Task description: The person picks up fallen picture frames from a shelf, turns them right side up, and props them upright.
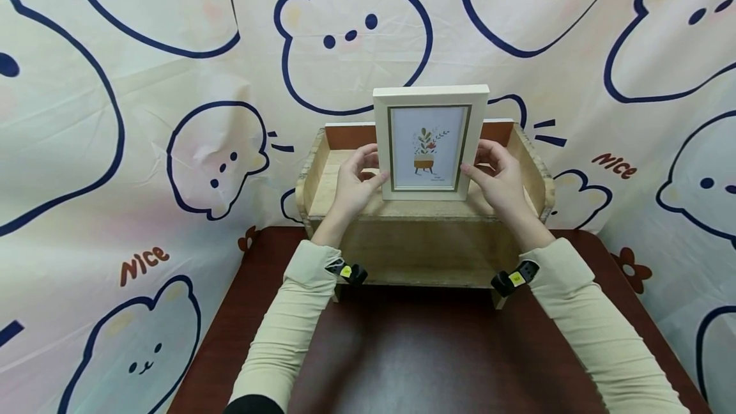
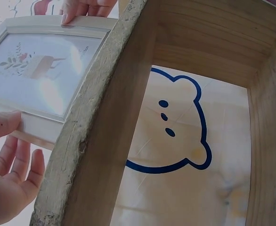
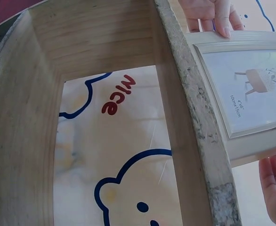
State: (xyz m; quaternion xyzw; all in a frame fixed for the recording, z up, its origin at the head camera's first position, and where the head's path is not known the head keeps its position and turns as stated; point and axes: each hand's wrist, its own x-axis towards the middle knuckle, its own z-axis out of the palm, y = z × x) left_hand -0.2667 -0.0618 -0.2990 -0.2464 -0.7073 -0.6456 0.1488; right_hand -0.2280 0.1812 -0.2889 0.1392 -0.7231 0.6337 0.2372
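Note:
A white picture frame (image 1: pixel 428 139) with a potted-plant print stands nearly upright over the top board of a small wooden shelf (image 1: pixel 425 251). My left hand (image 1: pixel 358 179) pinches its left side low down, thumb on the front border and fingers behind. On the opposite side my right hand (image 1: pixel 501 174) grips the lower edge in the same way. The left wrist view shows the frame (image 2: pixel 34 125) beyond the shelf's board edge (image 2: pixel 88 113), tilted in that view. In the right wrist view, small size lettering shows on the print inside the frame (image 3: pixel 251 151).
The shelf stands at the back of a dark red-brown table (image 1: pixel 422 350), with raised side panels (image 1: pixel 531 171) around its top and an open space below the top board. Behind it hangs a pale cloth (image 1: pixel 356 69) printed with blue bear outlines.

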